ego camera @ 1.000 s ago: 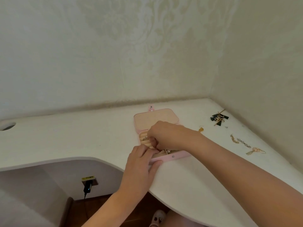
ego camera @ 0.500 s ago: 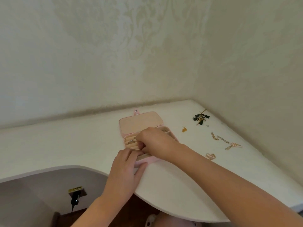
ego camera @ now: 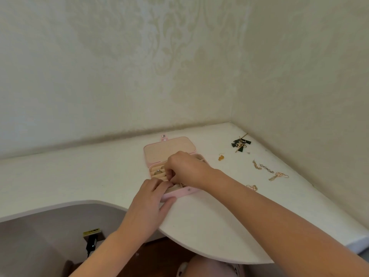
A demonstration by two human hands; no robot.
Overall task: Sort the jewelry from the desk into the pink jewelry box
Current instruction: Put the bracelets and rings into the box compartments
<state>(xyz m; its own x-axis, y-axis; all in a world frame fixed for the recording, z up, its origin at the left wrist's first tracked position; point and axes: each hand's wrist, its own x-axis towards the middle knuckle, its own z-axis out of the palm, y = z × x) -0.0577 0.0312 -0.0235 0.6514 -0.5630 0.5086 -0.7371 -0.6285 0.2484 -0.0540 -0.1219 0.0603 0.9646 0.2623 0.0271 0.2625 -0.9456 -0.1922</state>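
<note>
The pink jewelry box [ego camera: 169, 149] lies open on the white desk [ego camera: 209, 220], lid flat toward the wall. Rings [ego camera: 158, 171] sit in its cream rolls. My left hand [ego camera: 147, 198] grips the box's front wall, thumb under and fingers on top. My right hand [ego camera: 185, 168] reaches into the box with fingers curled down and pinched over the rolls; what it pinches is too small to make out. On the desk to the right lie a gold earring [ego camera: 220, 157], dark green tassel pieces [ego camera: 240, 144], chain earrings [ego camera: 263, 167], a pink-gold earring [ego camera: 278, 175] and a small gold piece [ego camera: 252, 187].
Walls meet in a corner behind the desk on the right. The desk's front edge curves inward at the left over an open knee space, where a black plug [ego camera: 91, 243] sits in a wall socket.
The view has shifted with my head. Both hands stay at the box; the right hand's fingers work slightly nearer the front rolls.
</note>
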